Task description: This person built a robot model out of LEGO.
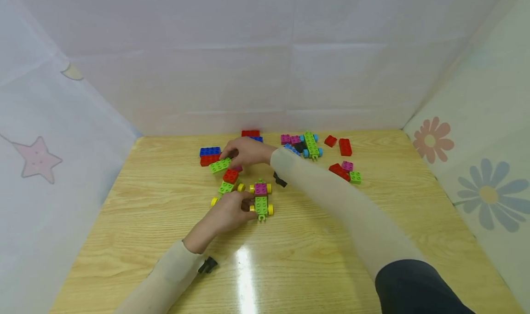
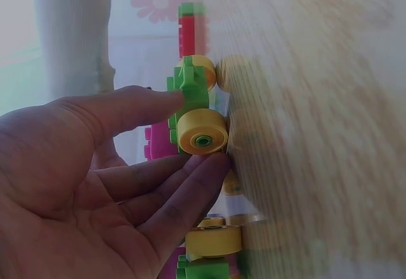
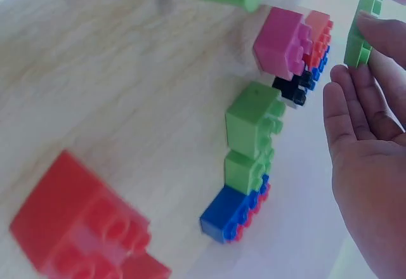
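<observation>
My left hand [image 1: 227,211] grips the near left side of a toy car [image 1: 261,205] with a lime green base, yellow wheels and a magenta brick on top. In the left wrist view the thumb lies on its green base and the fingers are at a yellow wheel [image 2: 202,132]. My right hand [image 1: 247,151] reaches farther back and pinches a long lime green brick [image 1: 220,165] between thumb and fingers. Just in front of that brick is a second yellow-wheeled car [image 1: 226,187] with a red brick [image 1: 230,175] on it, partly hidden by my left hand.
Blue [image 1: 210,151] and red bricks [image 1: 209,160] lie at the back left. A lime green car with blue wheels [image 1: 310,145] stands at the back, beside magenta bricks [image 1: 285,139]. Several red, magenta and green bricks [image 1: 355,177] lie to the right. A white cloth wall [image 1: 232,88] borders the wooden table [image 1: 331,240].
</observation>
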Demonstrator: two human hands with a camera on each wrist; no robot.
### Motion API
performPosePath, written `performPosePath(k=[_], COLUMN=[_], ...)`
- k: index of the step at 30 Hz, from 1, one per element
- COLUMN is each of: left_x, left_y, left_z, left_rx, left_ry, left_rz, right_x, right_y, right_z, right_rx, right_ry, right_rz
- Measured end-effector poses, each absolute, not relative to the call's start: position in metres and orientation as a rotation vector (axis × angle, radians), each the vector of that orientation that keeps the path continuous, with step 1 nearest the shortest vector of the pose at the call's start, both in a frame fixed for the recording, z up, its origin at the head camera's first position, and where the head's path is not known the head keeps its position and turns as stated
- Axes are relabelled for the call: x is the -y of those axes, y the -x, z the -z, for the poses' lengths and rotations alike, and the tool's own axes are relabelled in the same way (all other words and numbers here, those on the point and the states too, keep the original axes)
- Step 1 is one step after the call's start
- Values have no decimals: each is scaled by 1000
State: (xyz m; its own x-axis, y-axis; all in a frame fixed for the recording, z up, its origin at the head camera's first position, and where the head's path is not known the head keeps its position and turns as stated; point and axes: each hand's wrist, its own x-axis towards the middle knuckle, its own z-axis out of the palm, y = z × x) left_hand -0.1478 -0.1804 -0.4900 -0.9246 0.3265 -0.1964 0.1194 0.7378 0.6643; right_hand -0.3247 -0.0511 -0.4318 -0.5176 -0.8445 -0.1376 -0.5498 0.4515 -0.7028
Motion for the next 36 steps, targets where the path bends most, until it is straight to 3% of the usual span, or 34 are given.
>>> performPosePath(k=[17, 30, 36], left_x=[178, 163, 155], left_y=[152, 161, 158], left_z=[500, 500, 482], left_rx=[-2695, -2638, -2640], left_ry=[-325, -325, -381], left_rz=[-945, -1031, -1009], right_x=[-19, -87, -103], right_y=[318, 275, 247], right_z=[407, 400, 400], right_rx=[-2307, -2372, -2453], right_ry=[1062, 829, 698], right_rz=[927, 1049, 1061])
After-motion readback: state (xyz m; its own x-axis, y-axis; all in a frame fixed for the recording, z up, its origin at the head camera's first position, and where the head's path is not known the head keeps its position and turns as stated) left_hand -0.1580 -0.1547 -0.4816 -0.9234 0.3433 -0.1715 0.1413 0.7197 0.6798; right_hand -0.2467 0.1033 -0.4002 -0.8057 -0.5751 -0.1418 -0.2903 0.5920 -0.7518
